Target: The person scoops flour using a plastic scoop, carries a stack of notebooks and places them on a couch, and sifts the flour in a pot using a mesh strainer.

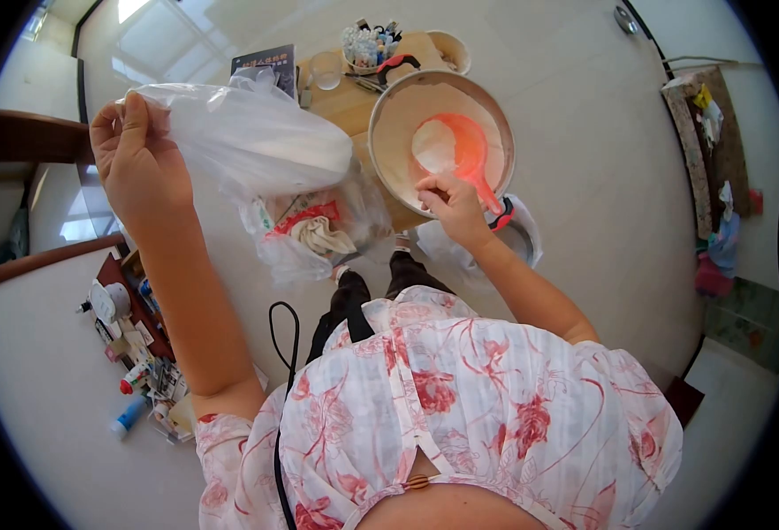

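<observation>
At the left, the person's left hand [137,146] is raised, palm side hidden, its thumb and fingers pinched on the gathered edge of a white plastic bag [266,137], which hangs slanting to its right, between the 2 hands. Behind the bag, a dark book [270,64] shows pale characters too small to read. On the wooden table [341,104], a large bowl [373,146] holds pale powder and a red scoop [467,146]. The right hand [454,208], arm bent, curls its fingers at the scoop's handle; whether they grip it, one cannot tell.
</observation>
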Demonstrator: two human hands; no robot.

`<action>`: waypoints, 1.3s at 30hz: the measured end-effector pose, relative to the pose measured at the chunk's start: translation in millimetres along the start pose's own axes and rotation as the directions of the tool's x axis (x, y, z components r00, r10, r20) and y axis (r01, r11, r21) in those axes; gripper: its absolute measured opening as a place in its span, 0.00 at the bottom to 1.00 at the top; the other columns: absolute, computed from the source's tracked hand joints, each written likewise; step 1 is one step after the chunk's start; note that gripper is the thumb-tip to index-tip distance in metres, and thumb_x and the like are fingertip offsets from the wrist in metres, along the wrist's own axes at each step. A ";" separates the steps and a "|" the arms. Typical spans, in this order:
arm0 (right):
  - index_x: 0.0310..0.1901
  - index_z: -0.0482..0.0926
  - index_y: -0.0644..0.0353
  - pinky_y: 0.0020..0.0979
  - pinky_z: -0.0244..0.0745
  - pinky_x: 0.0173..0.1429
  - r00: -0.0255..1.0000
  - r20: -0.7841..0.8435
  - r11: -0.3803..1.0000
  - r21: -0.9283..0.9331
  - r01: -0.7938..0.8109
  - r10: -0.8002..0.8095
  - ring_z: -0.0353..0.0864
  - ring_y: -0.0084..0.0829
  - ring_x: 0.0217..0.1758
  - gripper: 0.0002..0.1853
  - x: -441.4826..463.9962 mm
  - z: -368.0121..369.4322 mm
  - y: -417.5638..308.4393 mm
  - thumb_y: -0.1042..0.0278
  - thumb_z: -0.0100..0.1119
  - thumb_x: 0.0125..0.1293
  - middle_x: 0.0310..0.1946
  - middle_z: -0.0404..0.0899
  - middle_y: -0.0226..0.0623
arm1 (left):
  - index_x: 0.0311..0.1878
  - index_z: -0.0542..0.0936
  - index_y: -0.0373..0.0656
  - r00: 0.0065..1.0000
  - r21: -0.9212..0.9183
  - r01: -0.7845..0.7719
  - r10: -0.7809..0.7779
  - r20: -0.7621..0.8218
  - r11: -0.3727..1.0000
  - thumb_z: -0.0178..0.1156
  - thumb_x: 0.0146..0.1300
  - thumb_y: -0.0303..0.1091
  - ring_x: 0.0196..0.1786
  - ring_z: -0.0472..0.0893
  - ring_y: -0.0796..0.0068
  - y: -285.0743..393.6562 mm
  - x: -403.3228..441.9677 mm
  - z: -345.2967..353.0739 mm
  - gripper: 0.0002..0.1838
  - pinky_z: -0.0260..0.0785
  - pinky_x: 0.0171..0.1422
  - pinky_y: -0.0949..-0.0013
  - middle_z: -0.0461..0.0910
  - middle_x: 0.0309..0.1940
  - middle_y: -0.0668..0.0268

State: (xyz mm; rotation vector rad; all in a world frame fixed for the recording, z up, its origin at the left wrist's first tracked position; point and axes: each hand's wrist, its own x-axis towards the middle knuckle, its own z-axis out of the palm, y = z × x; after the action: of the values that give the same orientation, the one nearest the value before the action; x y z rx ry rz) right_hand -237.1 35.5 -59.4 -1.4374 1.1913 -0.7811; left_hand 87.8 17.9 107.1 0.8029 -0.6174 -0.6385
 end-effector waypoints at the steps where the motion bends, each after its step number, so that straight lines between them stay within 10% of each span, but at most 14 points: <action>1: 0.35 0.78 0.66 0.21 0.69 0.34 1.000 0.019 1.000 -0.022 -0.002 0.002 0.75 0.18 0.29 0.05 1.6 1.2 2.9 0.79 0.54 0.56 0.26 0.78 0.31 | 0.38 0.70 0.40 0.999 -0.016 -0.017 0.016 -0.028 1.000 0.56 0.60 0.21 0.35 0.74 0.78 3.3 5.7 -5.6 0.06 0.70 0.45 0.76 0.74 0.29 0.66; 11: 0.35 0.78 0.65 0.23 0.70 0.32 0.977 0.209 0.998 -0.056 -0.029 0.040 0.75 0.21 0.25 0.06 8.3 24.9 21.7 0.76 0.54 0.57 0.25 0.77 0.33 | 0.41 0.74 0.35 0.940 0.121 -0.158 0.187 -0.284 0.980 0.56 0.61 0.26 0.49 0.72 0.68 102.8 21.4 -31.7 0.07 0.64 0.62 0.62 0.74 0.42 0.57; 13: 0.35 0.79 0.65 0.25 0.70 0.32 0.951 0.293 0.992 -0.095 -0.078 0.103 0.75 0.22 0.25 0.07 11.3 29.3 26.5 0.74 0.55 0.56 0.23 0.77 0.34 | 0.44 0.75 0.34 0.924 0.274 -0.205 0.278 -0.262 0.940 0.55 0.62 0.25 0.51 0.71 0.66 143.3 24.7 -61.4 0.09 0.62 0.63 0.62 0.74 0.44 0.57; 16: 0.35 0.79 0.64 0.27 0.71 0.33 0.922 0.374 0.983 -0.181 -0.032 0.099 0.76 0.26 0.25 0.08 10.1 39.2 36.1 0.72 0.55 0.55 0.23 0.78 0.36 | 0.48 0.75 0.36 1.000 0.020 0.000 0.000 0.002 1.000 0.50 0.65 0.28 0.50 0.74 0.66 246.4 42.2 -184.5 0.11 0.65 0.59 0.67 0.76 0.46 0.54; 17: 0.35 0.79 0.64 0.27 0.71 0.33 0.920 0.381 0.983 -0.183 -0.026 0.095 0.76 0.26 0.25 0.08 9.0 43.1 37.1 0.72 0.55 0.55 0.23 0.78 0.36 | 0.50 0.75 0.37 0.994 0.280 -0.075 0.095 -0.060 0.957 0.50 0.65 0.30 0.51 0.74 0.64 272.7 32.7 -199.0 0.13 0.65 0.59 0.67 0.76 0.47 0.54; 20: 0.35 0.79 0.63 0.30 0.72 0.34 0.870 0.457 0.957 -0.285 -0.050 0.182 0.77 0.30 0.26 0.08 7.4 58.1 45.2 0.71 0.56 0.55 0.25 0.79 0.40 | 0.55 0.73 0.41 0.909 0.888 -0.118 0.409 -0.085 0.446 0.52 0.63 0.35 0.55 0.73 0.60 333.1 6.3 -228.0 0.18 0.65 0.60 0.68 0.76 0.50 0.55; 25: 0.35 0.80 0.62 0.34 0.73 0.39 0.850 0.481 0.928 -0.371 -0.026 0.216 0.80 0.36 0.30 0.09 6.7 89.7 77.9 0.68 0.57 0.54 0.26 0.80 0.41 | 0.52 0.74 0.31 0.810 0.995 -0.043 0.587 -0.018 0.090 0.51 0.65 0.25 0.52 0.71 0.70 304.8 -57.0 -187.4 0.13 0.57 0.66 0.69 0.71 0.53 0.59; 27: 0.37 0.79 0.62 0.34 0.73 0.42 0.810 0.510 0.900 -0.433 -0.048 0.288 0.80 0.38 0.34 0.11 6.4 101.3 82.0 0.66 0.58 0.54 0.29 0.80 0.43 | 0.53 0.73 0.31 0.808 0.844 0.034 0.511 0.292 -0.536 0.52 0.65 0.27 0.52 0.71 0.69 285.1 -74.3 -185.0 0.15 0.56 0.67 0.69 0.71 0.54 0.59; 29: 0.39 0.79 0.62 0.35 0.72 0.45 0.773 0.526 0.866 -0.497 -0.062 0.356 0.79 0.40 0.38 0.13 4.9 112.1 83.4 0.64 0.59 0.54 0.33 0.80 0.46 | 0.48 0.77 0.33 0.812 0.900 -0.046 0.509 0.286 -0.433 0.53 0.64 0.29 0.50 0.72 0.71 288.2 -84.3 -224.7 0.12 0.61 0.63 0.70 0.72 0.51 0.63; 31: 0.49 0.75 0.60 0.37 0.69 0.53 0.801 0.508 0.826 -0.562 0.031 0.316 0.73 0.45 0.50 0.24 1.2 125.3 84.8 0.57 0.63 0.51 0.49 0.73 0.53 | 0.47 0.77 0.36 0.861 0.729 -0.091 0.421 -0.284 0.678 0.53 0.64 0.28 0.47 0.72 0.76 282.3 -94.0 -241.2 0.10 0.65 0.57 0.73 0.72 0.48 0.65; 39: 0.66 0.54 0.52 0.50 0.56 0.64 0.846 0.502 0.711 -0.660 0.241 0.179 0.46 0.59 0.67 0.47 -12.8 218.4 56.9 0.48 0.67 0.46 0.67 0.44 0.52 | 0.43 0.72 0.39 0.878 0.634 0.256 0.098 -0.468 0.730 0.51 0.65 0.26 0.37 0.69 0.84 233.4 -169.0 -300.4 0.05 0.63 0.42 0.80 0.69 0.32 0.72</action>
State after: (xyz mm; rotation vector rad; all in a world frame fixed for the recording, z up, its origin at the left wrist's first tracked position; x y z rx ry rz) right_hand -53.6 119.2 -161.4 -2.1327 1.0444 0.1482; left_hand 254.9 398.7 87.0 1.6429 -0.3475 -0.2450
